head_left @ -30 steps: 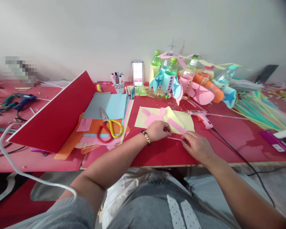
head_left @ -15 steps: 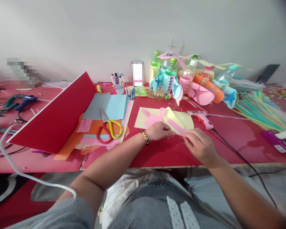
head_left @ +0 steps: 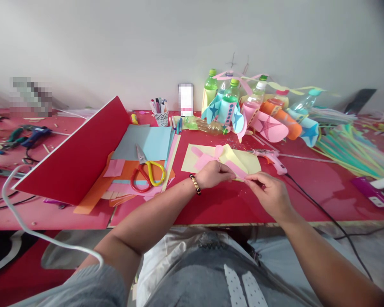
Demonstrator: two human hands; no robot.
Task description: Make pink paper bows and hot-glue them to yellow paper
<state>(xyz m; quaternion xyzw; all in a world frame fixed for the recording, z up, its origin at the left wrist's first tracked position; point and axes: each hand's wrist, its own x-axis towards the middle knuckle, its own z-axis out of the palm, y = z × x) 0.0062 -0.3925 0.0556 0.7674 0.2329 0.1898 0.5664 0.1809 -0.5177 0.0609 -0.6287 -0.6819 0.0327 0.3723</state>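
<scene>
A pink paper cut-out with rounded blades [head_left: 202, 158] lies on pale yellow paper [head_left: 187, 164] in front of me. Between my hands runs a pink paper strip [head_left: 237, 169], which looks like one of its blades. My left hand [head_left: 213, 175], wearing a beaded bracelet, has thumb and fingers pinched at the strip's near edge. At the strip's right end, my right hand [head_left: 270, 192] pinches its tip between thumb and forefinger. My left hand covers part of the cut-out, so I cannot tell how strip and blades join.
Scissors [head_left: 147, 175] rest on coloured paper sheets to the left, beside a standing red board [head_left: 80, 157]. A pink glue gun [head_left: 272, 160] with a black cord lies right. Behind are decorated bottles [head_left: 232, 104], a pen cup [head_left: 161, 118] and a phone [head_left: 186, 100]. Plastic strips [head_left: 345, 147] lie far right.
My right hand has shifted slightly left and turned, its fingers now more stretched toward the strip's tip. My left fingers have moved a little up onto the strip's edge.
</scene>
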